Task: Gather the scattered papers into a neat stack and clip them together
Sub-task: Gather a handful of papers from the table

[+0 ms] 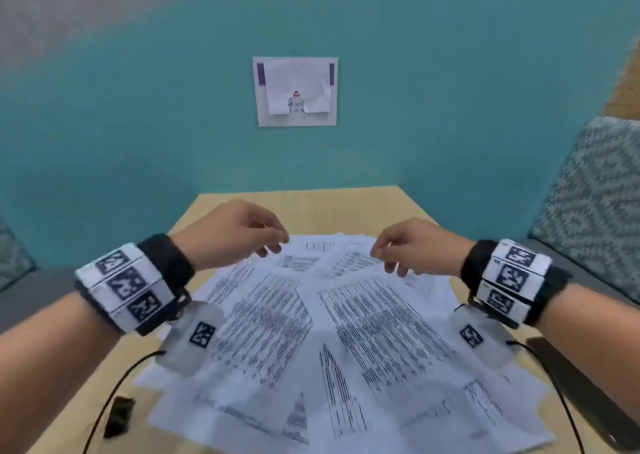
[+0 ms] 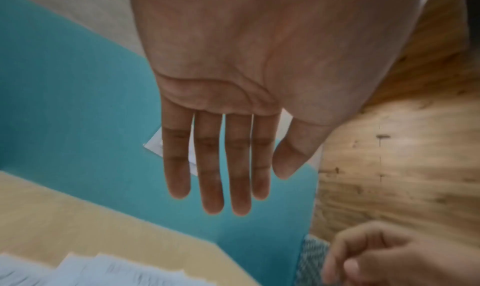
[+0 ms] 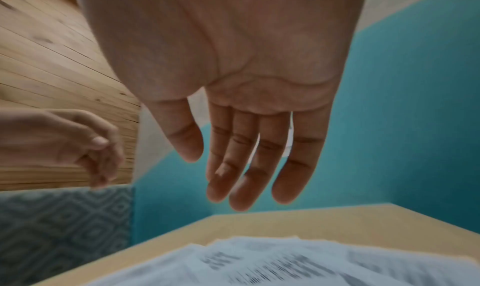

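Observation:
Several printed white papers (image 1: 329,332) lie fanned and overlapping across the light wooden table (image 1: 398,204). My left hand (image 1: 273,242) hovers over the far left part of the spread, fingers drooping and holding nothing. In the left wrist view the left hand (image 2: 233,177) has straight fingers above the papers' edge (image 2: 78,270). My right hand (image 1: 384,256) hovers over the far right part. Its fingers hang relaxed and empty in the right wrist view (image 3: 246,167), above the papers (image 3: 285,263). A small black binder clip (image 1: 119,415) lies on the table at the near left.
A teal wall (image 1: 138,124) with a taped notice (image 1: 296,91) rises just behind the table. Patterned grey seat cushions (image 1: 595,197) flank it on the right and left. A dark flat object (image 1: 588,401) lies at the table's near right edge. Cables trail from both wrists.

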